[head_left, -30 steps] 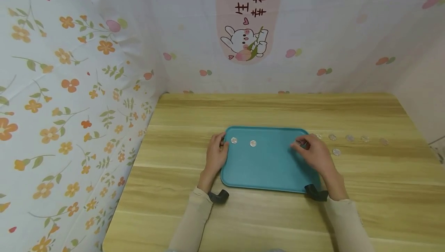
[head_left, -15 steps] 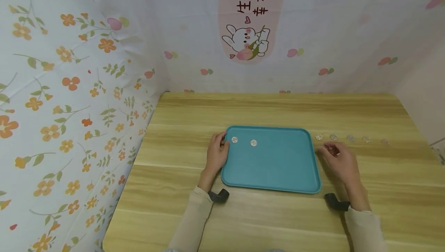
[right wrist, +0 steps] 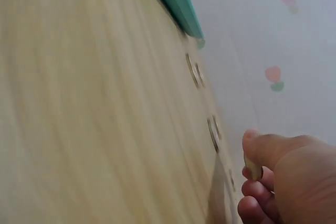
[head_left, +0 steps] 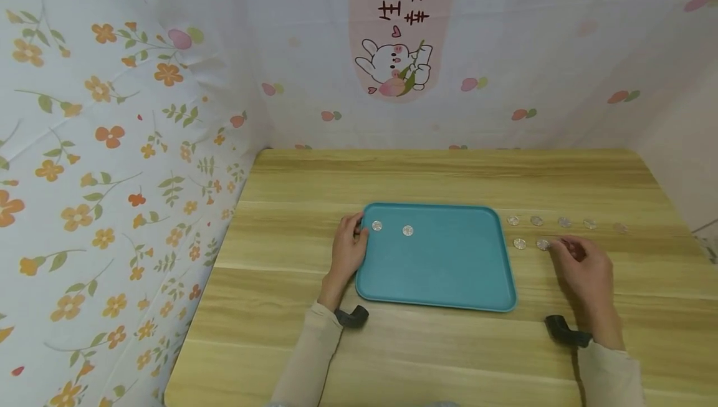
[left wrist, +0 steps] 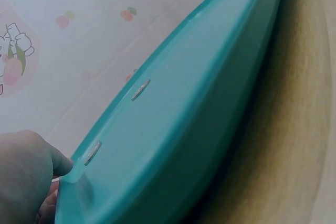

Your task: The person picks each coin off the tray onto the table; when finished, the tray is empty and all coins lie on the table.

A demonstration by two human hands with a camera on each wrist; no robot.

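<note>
A teal tray (head_left: 437, 270) lies on the table. My left hand (head_left: 349, 246) grips its left edge; the left wrist view shows the thumb (left wrist: 62, 165) at the rim and other fingers outside it. Two silvery coins, one (head_left: 377, 225) near that hand and one (head_left: 407, 230) further right, lie on the tray. Right of the tray, my right hand (head_left: 583, 267) is raised over the table, its thumb and fingers pinching a small coin (right wrist: 254, 169) seen nearly edge-on. Just left of its fingertips lies a coin (head_left: 542, 244), with another coin (head_left: 519, 244) beside it.
Further back, a row of several coins runs from a coin (head_left: 513, 220) by the tray to a coin (head_left: 620, 228) at the right. The wood-grain table (head_left: 426, 357) meets a printed cloth (head_left: 314, 52) behind and on the left.
My right hand has moved right, from above the tray to the table beyond its right edge, uncovering two coins there. The left hand stays at the tray's left edge.
</note>
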